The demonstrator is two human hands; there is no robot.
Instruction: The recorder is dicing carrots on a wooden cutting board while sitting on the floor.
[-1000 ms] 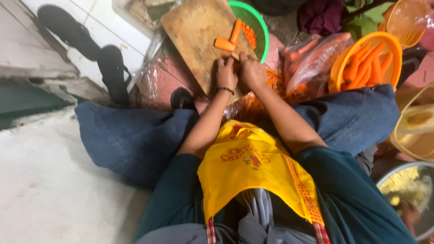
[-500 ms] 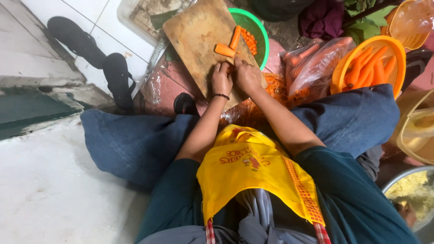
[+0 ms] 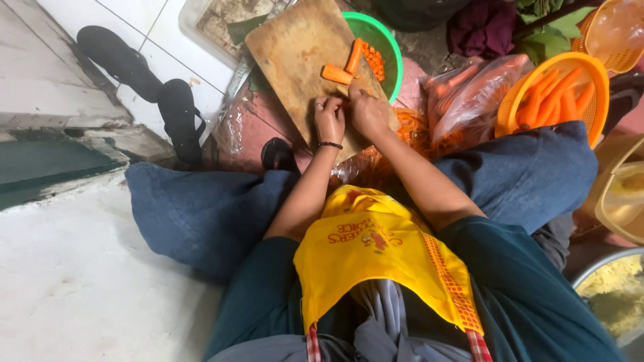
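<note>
Looking down through the head camera, I see both hands meeting at the near edge of a wooden board [image 3: 295, 60] that lies tilted on the floor ahead of my knees. My left hand [image 3: 329, 119] rests on the board with its fingers curled in; it wears a ring and a dark band at the wrist. My right hand [image 3: 367, 110] sits just beside it, touching or nearly touching, knuckles up and fingers bent down onto the wood. Whatever is pinched between the two is too small and too hidden for me to name, so I cannot tell what either hand grips.

Farther up the board lie two carrot pieces [image 3: 343, 67], one short chunk and one longer strip, leaning against each other and well clear of my fingers. Behind the board's far right corner sits a green bowl [image 3: 392, 50] with orange cuttings in it, partly covered by the board.

To the right, an orange basket [image 3: 590, 80] holds whole peeled carrots, and between it and the board lie clear bags [image 3: 469, 94] stuffed with more carrots. A second orange basket shows at the top right corner.

To the left, a pair of black sandals [image 3: 147, 74] stands on the white tiles. A yellow apron [image 3: 376, 255] covers my lap, with blue-trousered knees spread to either side. At the lower right edge I see a metal bowl [image 3: 614, 295] of pale shreds.
</note>
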